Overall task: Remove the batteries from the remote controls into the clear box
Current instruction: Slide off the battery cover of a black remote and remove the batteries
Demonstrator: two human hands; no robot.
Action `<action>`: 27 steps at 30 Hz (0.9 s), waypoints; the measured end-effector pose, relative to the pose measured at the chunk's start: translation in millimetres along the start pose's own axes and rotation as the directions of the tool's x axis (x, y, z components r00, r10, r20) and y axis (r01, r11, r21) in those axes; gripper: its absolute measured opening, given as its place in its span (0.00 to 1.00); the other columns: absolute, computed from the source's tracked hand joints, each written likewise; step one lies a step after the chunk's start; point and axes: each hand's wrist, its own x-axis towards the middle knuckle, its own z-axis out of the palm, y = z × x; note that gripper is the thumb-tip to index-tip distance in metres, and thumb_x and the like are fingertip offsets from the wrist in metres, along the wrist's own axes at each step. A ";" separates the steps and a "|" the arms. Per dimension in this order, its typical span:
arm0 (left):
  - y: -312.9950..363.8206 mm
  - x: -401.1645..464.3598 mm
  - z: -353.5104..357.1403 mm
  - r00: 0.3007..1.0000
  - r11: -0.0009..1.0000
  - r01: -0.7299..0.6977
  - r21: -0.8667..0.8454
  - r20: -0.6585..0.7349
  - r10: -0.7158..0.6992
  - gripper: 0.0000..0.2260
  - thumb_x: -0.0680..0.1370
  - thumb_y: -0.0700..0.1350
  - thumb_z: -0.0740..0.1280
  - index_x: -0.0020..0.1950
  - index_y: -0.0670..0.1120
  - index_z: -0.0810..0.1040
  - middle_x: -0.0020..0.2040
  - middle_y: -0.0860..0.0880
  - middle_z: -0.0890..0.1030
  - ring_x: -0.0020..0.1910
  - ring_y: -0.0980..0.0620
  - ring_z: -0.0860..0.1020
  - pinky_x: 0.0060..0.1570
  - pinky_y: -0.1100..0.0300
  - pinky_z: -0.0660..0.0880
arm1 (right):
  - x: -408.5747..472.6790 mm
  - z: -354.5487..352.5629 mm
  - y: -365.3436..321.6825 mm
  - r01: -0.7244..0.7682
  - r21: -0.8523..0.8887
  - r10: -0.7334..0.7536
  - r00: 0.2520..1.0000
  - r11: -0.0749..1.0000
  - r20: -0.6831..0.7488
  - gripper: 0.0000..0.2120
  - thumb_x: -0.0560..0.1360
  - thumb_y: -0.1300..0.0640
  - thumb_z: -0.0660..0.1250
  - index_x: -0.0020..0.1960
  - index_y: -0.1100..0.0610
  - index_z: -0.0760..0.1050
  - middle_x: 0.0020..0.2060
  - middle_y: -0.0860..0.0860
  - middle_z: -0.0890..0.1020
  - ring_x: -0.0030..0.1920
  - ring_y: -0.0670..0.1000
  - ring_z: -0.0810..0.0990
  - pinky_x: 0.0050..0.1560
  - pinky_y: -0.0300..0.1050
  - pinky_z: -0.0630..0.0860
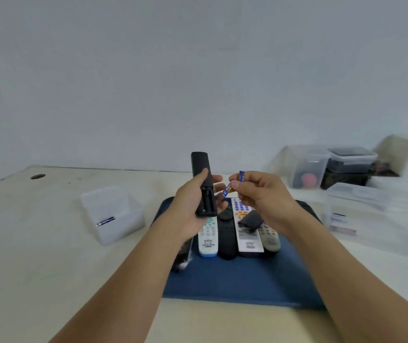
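Observation:
My left hand [193,196] grips a slim black remote [201,174] held upright, back side toward me, with its battery bay [207,201] uncovered and looking empty. My right hand [259,191] pinches two small blue batteries [241,175], one pointing up, the other [227,190] angled down toward the remote. The clear box [123,221] stands on the table to the left, with one dark battery [105,221] lying inside. A loose black battery cover [251,220] rests on the remotes below my right hand.
Several remotes, among them a white one [207,237], a black one [226,238] and a white-grey one [247,233], lie side by side on a blue mat [242,278]. Clear lidded containers [309,167] stand at the back right and right [371,214]. A round hole [37,176] marks the table's far left.

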 end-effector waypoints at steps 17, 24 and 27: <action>-31.4 15.8 8.2 0.992 0.978 0.097 -0.186 0.097 -0.080 0.17 0.85 0.47 0.62 0.57 0.35 0.82 0.47 0.40 0.85 0.33 0.53 0.76 0.34 0.63 0.80 | -1.3 -28.3 -1.2 0.224 -0.706 -0.318 0.948 0.672 -0.002 0.15 0.79 0.61 0.66 0.34 0.64 0.73 0.29 0.62 0.75 0.31 0.51 0.66 0.35 0.47 0.64; -38.3 23.0 9.2 0.996 0.995 0.068 -0.073 0.061 -0.064 0.21 0.83 0.59 0.62 0.50 0.41 0.80 0.36 0.46 0.78 0.30 0.53 0.72 0.27 0.64 0.72 | -11.4 -17.0 -11.6 0.222 -0.443 -0.113 0.959 0.869 0.259 0.06 0.80 0.61 0.67 0.53 0.58 0.82 0.37 0.52 0.86 0.38 0.45 0.85 0.44 0.36 0.78; -40.2 22.9 10.7 0.997 0.996 0.054 -0.077 0.064 -0.049 0.26 0.83 0.63 0.59 0.47 0.42 0.81 0.36 0.45 0.81 0.29 0.52 0.77 0.28 0.62 0.75 | -13.5 -11.9 -11.5 0.210 -0.356 -0.142 0.968 0.911 0.208 0.07 0.73 0.64 0.75 0.47 0.63 0.78 0.35 0.65 0.82 0.35 0.55 0.86 0.38 0.44 0.81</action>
